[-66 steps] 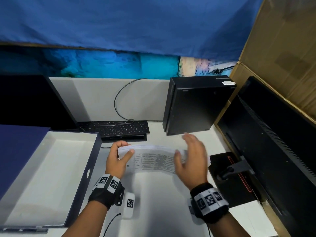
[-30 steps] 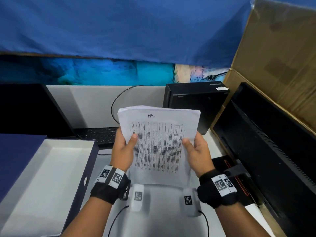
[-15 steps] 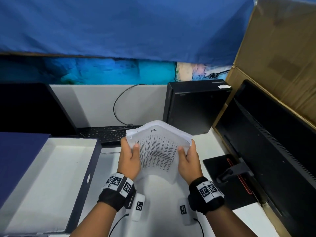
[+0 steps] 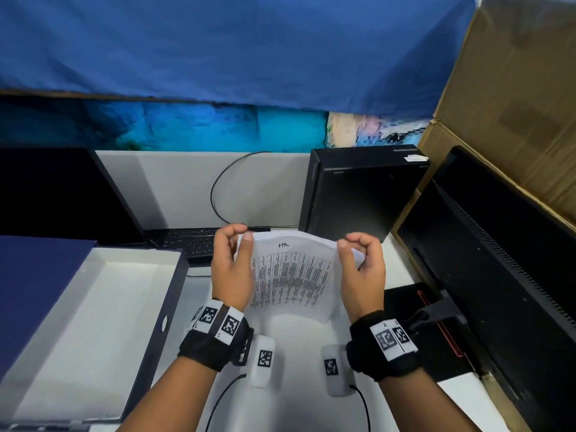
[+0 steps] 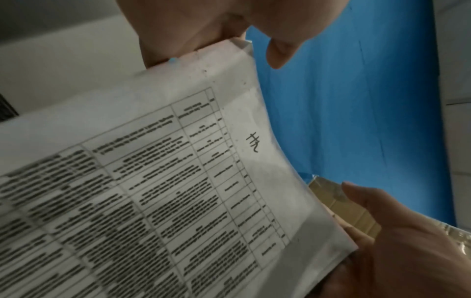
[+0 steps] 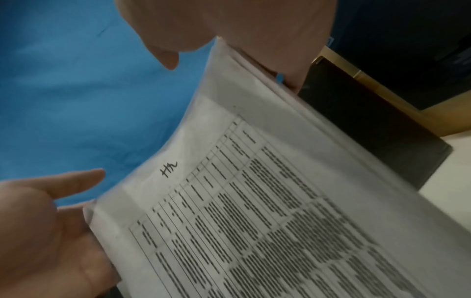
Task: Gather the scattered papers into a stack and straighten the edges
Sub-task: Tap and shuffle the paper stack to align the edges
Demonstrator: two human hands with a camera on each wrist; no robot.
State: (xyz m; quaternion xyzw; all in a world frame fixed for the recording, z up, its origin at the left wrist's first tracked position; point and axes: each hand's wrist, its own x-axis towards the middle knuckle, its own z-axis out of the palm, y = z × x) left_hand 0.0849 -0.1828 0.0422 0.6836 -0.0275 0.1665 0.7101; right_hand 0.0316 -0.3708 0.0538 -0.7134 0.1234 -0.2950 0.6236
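Note:
A stack of printed papers [image 4: 290, 275] with a table on the top sheet stands between both hands over the white desk [image 4: 296, 394], bowed and leaning away from me. My left hand [image 4: 240, 236] holds its upper left corner, thumb in front, fingers curled behind. At the upper right corner my right hand [image 4: 353, 244] holds it the same way. In the left wrist view the papers [image 5: 178, 181] run from the left hand [image 5: 221, 40] to the right hand [image 5: 395, 231]. The right wrist view shows the papers [image 6: 254, 201], the right hand [image 6: 229, 30] and the left hand [image 6: 51, 221]. The stack's bottom edge blends into the desk.
An open dark-blue box [image 4: 93, 307] with a white inside lies at the left. Behind the hands sit a black keyboard [image 4: 187, 241] and a black computer case [image 4: 358, 194]. A black monitor [image 4: 498, 275] and cardboard [image 4: 514, 88] line the right side.
The stack was lifted off the desk and held upright, then came down and bowed away from me. Both hands slid from its sides up to the top corners.

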